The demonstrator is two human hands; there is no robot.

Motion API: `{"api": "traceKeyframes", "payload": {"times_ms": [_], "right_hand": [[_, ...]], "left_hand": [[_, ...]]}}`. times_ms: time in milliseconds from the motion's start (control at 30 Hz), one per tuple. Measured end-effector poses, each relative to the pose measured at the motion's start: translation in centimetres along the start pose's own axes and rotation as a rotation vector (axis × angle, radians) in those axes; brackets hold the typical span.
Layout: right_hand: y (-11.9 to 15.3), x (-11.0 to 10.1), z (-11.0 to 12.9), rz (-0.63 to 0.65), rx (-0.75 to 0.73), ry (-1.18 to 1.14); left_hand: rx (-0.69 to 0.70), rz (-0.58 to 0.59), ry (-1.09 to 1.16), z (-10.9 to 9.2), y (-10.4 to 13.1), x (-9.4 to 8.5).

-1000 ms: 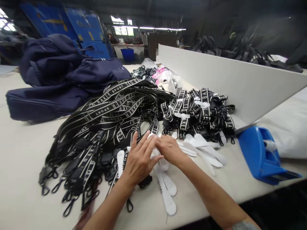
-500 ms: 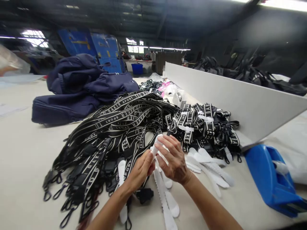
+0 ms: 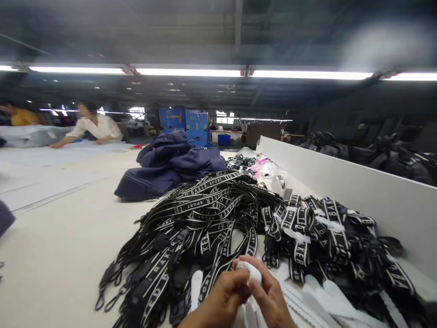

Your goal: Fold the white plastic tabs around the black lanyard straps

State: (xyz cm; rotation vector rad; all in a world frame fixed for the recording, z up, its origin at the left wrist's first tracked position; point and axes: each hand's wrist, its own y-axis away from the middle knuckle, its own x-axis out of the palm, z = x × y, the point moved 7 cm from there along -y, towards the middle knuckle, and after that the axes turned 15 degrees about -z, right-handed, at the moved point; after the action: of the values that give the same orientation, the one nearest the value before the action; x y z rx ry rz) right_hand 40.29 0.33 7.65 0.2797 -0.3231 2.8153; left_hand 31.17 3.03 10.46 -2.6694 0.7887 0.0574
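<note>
Head view: a loose strap pile, black webbing lettered in white, lies on the pale table.
Left hand: in front of the strap pile, at its near right edge, thumb and fingers closed on a white strip.
Right hand: also in front of the strap pile, just beside the other hand, thumb and fingers gripping the same piece.
Held piece: the white strip sits between both hands, before the pile's near loop, and looks curled over (the fingers hide much of it).
Spare strips: overlapping on the table, to the near right of the strap pile.
Single strip: upon the strap pile's near side, rounded end up.
Tied bundles: folded straps with white bands around them, just right of the strap pile.
White board: upright, right of the strap pile, past the bundles.
Navy bags: stacked beyond the strap pile, to its left.
Co-worker: white top, leaning over the table, well beyond the strap pile's left.
</note>
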Motion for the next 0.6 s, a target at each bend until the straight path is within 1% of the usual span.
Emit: {"api": "traceKeyframes", "payload": {"times_ms": [100,200,233,300,400,433,467,500,533,600], "right_hand": [[-0.4,0.2,0.4,0.028,0.023,-0.090],[-0.9,-0.3,0.2,-0.009,0.051,-0.097],[-1.0,-0.6,0.2,-0.026,0.044,-0.057],[-1.3,-1.3,0.5,-0.068,-0.037,0.105],[-1.5,-2.0,1.3,-0.123,-0.222,0.410],[-1.5,-2.1,1.3,-0.138,-0.258,0.483],[-1.6,-2.2,1.2,-0.149,-0.263,0.523],[-1.6,-2.4,0.7,-0.159,-0.229,0.526],[-1.8,-2.6,0.1,-0.165,-0.163,0.499],[-2.1,-3.0,-1.4,-0.172,0.007,0.392]], "left_hand": [[0.051,0.007,-0.067,0.5,0.1,0.4],[0.118,-0.044,-0.176,1.6,0.1,0.4],[0.127,-0.062,-0.208,2.0,0.1,0.3],[0.157,-0.099,-0.292,2.7,0.0,-0.2],[0.268,-0.130,-0.497,2.9,-0.3,-0.9],[0.315,-0.132,-0.554,2.8,-0.4,-1.1],[0.351,-0.128,-0.594,2.7,-0.5,-1.2],[0.376,-0.127,-0.608,2.6,-0.6,-1.4],[0.395,-0.134,-0.607,2.5,-0.6,-1.6],[0.423,-0.171,-0.580,2.1,-0.7,-2.1]]}}
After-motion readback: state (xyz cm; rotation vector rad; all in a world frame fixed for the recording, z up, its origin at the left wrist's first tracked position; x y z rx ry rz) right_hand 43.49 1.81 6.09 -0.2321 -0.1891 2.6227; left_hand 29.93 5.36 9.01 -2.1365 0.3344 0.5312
